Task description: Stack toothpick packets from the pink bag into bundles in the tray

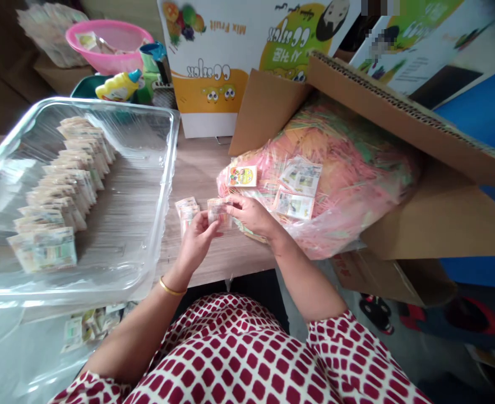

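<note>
I am pinching a small bundle of printed paper packets [218,212] upright over the wooden table top [213,168]; its long axis is running roughly straight away from me. My left hand [197,242] is closed on its lower left side, with the fingers curling in, and my right hand [253,216] is closed on its right side, with the fingertips [233,203] pressing against the paper; together they are hiding part of the bundle. A shorter stack of packets [187,215] is sitting on the table just beyond my left hand; a gold bangle [172,287] is circling my left wrist.

To my left, a clear plastic tray [172,163] with a rounded rim is holding overlapping packets [58,191] in a long slanted double row, their long edges lying crosswise to the row; more packets [91,328] are lying on glossy clear plastic [15,359] nearer to me. To my right, a bulging clear plastic bag [348,185] is packed with crinkled pink, orange and green paper strips; a small bright card [241,176] and two grey printed sheets [300,175] [293,203] are lying on it. A corrugated cardboard flap [398,106] is leaning over the bag; beyond the table, a pink basin [104,45] and a yellow bottle [119,87] are standing near a printed fruit carton [213,73].
</note>
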Available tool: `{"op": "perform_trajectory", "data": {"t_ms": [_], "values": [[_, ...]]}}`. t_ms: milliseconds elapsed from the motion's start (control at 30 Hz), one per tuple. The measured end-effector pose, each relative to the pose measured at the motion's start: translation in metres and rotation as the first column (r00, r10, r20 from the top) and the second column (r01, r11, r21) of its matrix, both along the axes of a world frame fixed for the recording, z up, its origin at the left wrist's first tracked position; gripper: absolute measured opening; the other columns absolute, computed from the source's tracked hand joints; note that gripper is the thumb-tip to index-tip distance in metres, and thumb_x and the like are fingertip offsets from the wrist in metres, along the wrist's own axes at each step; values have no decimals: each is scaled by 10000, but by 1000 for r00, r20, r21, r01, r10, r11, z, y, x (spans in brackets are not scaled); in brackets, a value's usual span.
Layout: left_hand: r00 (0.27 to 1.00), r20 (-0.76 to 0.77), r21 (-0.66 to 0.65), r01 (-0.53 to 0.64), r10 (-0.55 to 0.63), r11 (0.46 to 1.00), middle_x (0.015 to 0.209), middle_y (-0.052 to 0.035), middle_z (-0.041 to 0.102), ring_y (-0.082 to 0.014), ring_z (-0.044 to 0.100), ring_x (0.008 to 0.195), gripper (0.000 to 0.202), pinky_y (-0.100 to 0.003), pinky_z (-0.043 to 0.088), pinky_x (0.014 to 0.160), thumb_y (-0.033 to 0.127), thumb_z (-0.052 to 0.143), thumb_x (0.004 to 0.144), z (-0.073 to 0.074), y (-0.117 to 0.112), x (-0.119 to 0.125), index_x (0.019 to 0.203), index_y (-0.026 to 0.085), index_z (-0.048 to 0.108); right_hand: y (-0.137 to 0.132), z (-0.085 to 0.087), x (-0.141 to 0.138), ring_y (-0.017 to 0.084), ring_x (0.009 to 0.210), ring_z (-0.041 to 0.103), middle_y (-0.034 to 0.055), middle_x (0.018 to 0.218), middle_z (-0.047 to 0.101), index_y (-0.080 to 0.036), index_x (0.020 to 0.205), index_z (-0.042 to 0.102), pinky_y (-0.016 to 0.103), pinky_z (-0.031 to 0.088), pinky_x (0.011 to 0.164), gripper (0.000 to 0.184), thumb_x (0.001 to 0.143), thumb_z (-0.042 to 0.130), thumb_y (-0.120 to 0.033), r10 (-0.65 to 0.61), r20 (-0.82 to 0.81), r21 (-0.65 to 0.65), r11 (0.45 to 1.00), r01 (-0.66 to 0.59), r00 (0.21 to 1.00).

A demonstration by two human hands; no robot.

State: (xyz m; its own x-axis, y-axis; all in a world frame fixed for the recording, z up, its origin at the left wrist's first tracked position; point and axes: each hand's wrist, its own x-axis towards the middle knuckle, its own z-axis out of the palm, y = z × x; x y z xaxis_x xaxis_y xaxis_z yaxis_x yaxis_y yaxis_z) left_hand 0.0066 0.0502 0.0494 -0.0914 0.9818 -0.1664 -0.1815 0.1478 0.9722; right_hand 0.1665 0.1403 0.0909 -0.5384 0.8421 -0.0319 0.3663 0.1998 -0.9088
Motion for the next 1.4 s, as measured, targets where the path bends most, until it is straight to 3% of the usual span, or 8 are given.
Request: {"op": "perform_trajectory", "data": {"t_ms": [133,300,467,700,967,1133,1267,1400], "values": [[732,-530,326,-289,428,900,1360,-153,588,-275,588,1253,361,-441,516,1011,363,630,961,-24,-42,-11,1288,220,573,-3,-26,-35,182,864,674,29,951,753,-199,1013,731,307,499,816,156,973,603,-279,-70,109,25,997,68,992],[502,-838,307,107,216,946,1592,-166,472,-331,297,1558,470,-568,224,1251,295,554,992,-44,-73,-15,1455,219,527,-16,-45,-82,185,831,679,32,923,751,-239,1038,706,289,493,751,142,990,604,-326,-8,235,-21,1000,13,972],[371,-904,281,139,213,949,1657,-173,369,-368,212,1585,614,-652,76,1249,340,559,998,-51,-69,-10,1579,224,397,-15,-18,-41,206,972,643,61,982,714,-237,906,644,327,464,898,150,1015,542,-256,-241,233,382,913,139,942],[364,-890,342,138,274,930,1668,-155,358,-371,223,1582,615,-658,103,1248,288,611,972,-48,-69,-5,1559,282,431,36,17,131,255,918,512,116,865,620,-240,785,504,383,363,816,240,864,729,-263,-855,68,682,416,602,515],[416,-865,388,200,281,899,1601,-174,458,-392,279,1558,515,-643,209,1234,231,628,959,-38,-58,7,1466,241,537,48,9,168,215,794,532,63,745,595,-251,694,423,345,357,747,279,938,560,-247,-864,233,696,468,544,446],[731,-658,400,138,179,906,1452,-125,615,-303,542,1378,367,-522,379,1183,276,608,974,-19,-42,10,1337,249,644,22,39,153,204,831,550,92,837,645,-217,742,516,333,383,772,298,1011,452,-327,-890,150,767,380,517,431],[997,-74,75,1,5,997,1429,-107,644,-271,601,1318,461,-408,529,1021,452,592,982,-6,-23,21,1409,279,593,-12,38,88,133,619,468,-24,625,501,-220,704,502,260,342,602,419,1031,439,-473,-612,163,458,742,490,774],[952,300,-155,-13,59,988,1220,-84,740,-242,681,1154,422,-334,558,931,525,716,883,-13,-11,23,1185,229,715,-36,16,22,120,635,508,-18,672,583,-195,718,585,240,346,607,434,1032,488,-478,-116,371,129,989,72,921]]}}
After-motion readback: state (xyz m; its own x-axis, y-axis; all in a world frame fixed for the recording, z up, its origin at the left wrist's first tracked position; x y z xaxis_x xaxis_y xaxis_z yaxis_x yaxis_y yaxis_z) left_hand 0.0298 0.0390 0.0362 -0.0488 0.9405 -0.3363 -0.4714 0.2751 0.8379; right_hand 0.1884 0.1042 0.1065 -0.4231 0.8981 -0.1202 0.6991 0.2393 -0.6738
